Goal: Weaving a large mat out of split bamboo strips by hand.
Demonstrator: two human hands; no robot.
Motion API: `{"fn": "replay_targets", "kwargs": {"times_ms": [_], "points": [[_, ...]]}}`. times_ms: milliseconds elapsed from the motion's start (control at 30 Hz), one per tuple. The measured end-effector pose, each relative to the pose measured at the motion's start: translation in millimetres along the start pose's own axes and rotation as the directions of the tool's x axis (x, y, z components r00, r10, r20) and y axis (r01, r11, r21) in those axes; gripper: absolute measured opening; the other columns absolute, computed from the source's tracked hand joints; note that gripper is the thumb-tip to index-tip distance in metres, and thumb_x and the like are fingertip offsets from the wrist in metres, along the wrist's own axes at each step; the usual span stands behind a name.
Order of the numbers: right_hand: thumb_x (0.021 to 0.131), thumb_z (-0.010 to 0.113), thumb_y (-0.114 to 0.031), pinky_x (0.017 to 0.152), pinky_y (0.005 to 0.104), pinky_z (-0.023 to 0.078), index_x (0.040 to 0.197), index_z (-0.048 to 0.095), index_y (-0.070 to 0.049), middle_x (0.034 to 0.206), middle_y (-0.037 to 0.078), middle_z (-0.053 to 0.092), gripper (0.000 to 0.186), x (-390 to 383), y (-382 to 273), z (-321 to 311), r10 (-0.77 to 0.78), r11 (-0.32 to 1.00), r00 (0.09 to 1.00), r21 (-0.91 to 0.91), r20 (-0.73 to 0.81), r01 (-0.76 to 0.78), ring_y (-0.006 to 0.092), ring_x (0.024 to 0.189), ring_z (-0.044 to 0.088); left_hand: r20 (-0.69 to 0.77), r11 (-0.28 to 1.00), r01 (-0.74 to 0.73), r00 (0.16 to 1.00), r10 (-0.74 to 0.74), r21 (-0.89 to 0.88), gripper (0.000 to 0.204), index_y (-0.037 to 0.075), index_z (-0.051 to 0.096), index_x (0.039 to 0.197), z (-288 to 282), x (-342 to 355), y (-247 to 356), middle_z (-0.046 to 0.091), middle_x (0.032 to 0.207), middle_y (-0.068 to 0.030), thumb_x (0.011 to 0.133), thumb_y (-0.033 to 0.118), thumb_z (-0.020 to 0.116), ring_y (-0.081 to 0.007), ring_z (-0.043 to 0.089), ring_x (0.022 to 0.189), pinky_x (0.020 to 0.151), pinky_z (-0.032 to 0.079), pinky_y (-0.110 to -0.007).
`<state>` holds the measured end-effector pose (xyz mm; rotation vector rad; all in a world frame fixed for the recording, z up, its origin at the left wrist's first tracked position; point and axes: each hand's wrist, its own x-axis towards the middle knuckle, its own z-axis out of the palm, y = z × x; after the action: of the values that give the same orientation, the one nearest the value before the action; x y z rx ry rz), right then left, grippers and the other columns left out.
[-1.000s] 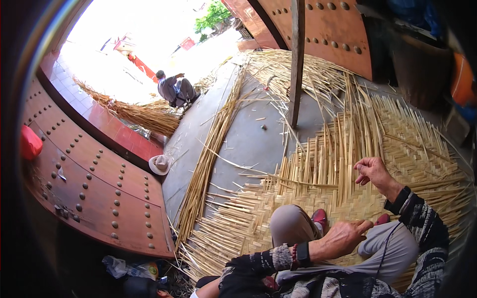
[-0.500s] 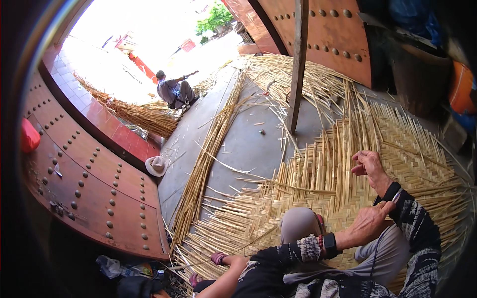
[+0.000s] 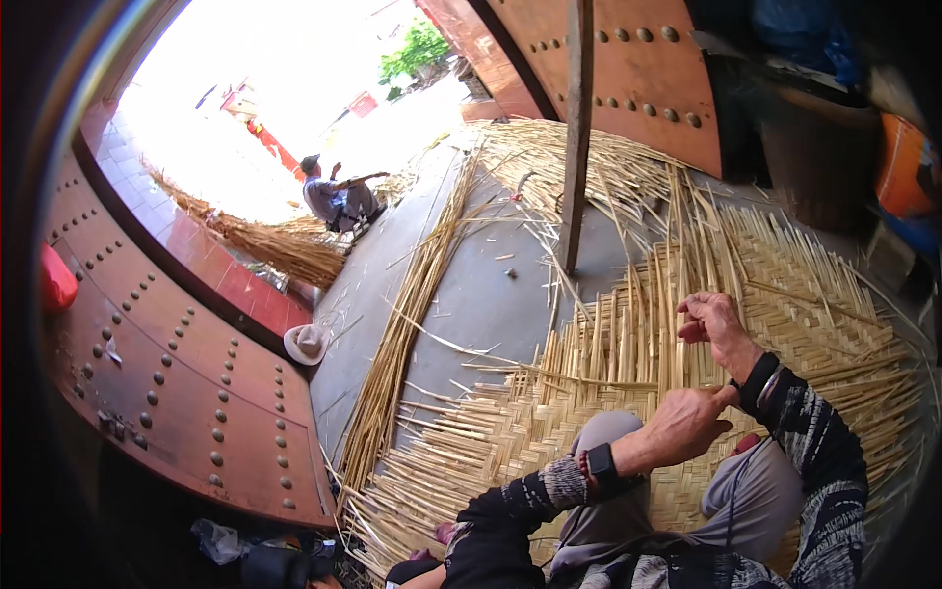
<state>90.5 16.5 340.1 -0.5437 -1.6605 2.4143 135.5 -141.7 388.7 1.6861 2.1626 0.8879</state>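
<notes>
My left hand (image 3: 677,429) is closed at my right wrist, its fingertips gripping the edge of my dark patterned right sleeve cuff (image 3: 760,378). My right hand (image 3: 714,329) is raised above the woven straw-coloured mat (image 3: 785,314), fingers loosely curled and apart, nothing visible in them. Long loose split strips (image 3: 677,245) lie across and beyond the mat. My bent legs (image 3: 756,491) rest on it.
A wooden post (image 3: 576,177) rises beyond the mat. Strip bundles (image 3: 412,314) and a pale hat (image 3: 307,344) lie on the floor. Studded doors (image 3: 186,393) flank the bright doorway, where a person (image 3: 337,201) sits. A dark bin (image 3: 814,157) stands at right.
My left hand has moved up to my right cuff, then slightly left with it. My right hand has risen a little leftward. The distant person's arms have shifted.
</notes>
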Motion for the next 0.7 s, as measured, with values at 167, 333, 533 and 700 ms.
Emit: {"fn": "replay_targets", "kwargs": {"times_ms": [167, 333, 533, 700], "points": [[0.085, 0.057, -0.019, 0.045, 0.0265, 0.049, 0.083, 0.061, -0.002, 0.067, 0.004, 0.060, 0.017, -4.9, -4.9, 15.7, -0.022, 1.000, 0.998, 0.017, 0.056, 0.021, 0.0153, 0.050, 0.061, 0.041, 0.986, 0.123, 0.991, -0.128, 0.109, 0.024, 0.006, 0.054, 0.100, -38.5, -19.0, -10.5, 0.064, 0.082, -0.0128, 0.079, 0.015, 0.062, -0.0283, 0.064, 0.074, 0.062, 0.049, -0.038], [0.085, 0.057, -0.015, 0.045, 0.0263, 0.049, 0.087, 0.061, -0.001, 0.068, 0.005, 0.061, 0.014, -13.1, -7.9, 5.7, -0.041, 0.999, 0.999, -0.001, 0.023, 0.041, 0.0151, 0.051, 0.062, 0.029, 0.972, 0.208, 0.977, -0.212, 0.106, 0.023, 0.005, 0.057, 0.098, -57.8, -27.8, -33.5, 0.066, 0.079, -0.0110, 0.079, 0.017, 0.062, -0.0265, 0.065, 0.072, 0.062, 0.049, -0.036], [0.084, 0.058, -0.011, 0.048, 0.0245, 0.051, 0.086, 0.061, -0.002, 0.067, 0.004, 0.061, 0.010, -24.0, -32.9, 11.3, -0.094, 0.994, 0.995, 0.067, 0.046, 0.091, 0.0140, 0.052, 0.063, -0.051, 0.946, 0.303, 0.953, -0.299, 0.116, 0.019, 0.007, 0.060, 0.095, -90.5, -53.0, -66.2, 0.066, 0.076, -0.0074, 0.079, 0.016, 0.062, -0.0235, 0.064, 0.070, 0.062, 0.049, -0.033], [0.083, 0.058, -0.009, 0.055, 0.0229, 0.049, 0.088, 0.062, -0.004, 0.067, 0.004, 0.061, 0.009, -47.5, -92.5, 30.0, -0.175, 0.978, 0.981, 0.127, 0.087, 0.163, 0.0112, 0.055, 0.060, -0.104, 0.895, 0.428, 0.903, -0.417, 0.124, 0.021, 0.002, 0.060, 0.096, -120.6, -80.6, -86.8, 0.066, 0.081, -0.0113, 0.080, 0.015, 0.063, -0.0215, 0.065, 0.073, 0.065, 0.051, -0.032]]}}
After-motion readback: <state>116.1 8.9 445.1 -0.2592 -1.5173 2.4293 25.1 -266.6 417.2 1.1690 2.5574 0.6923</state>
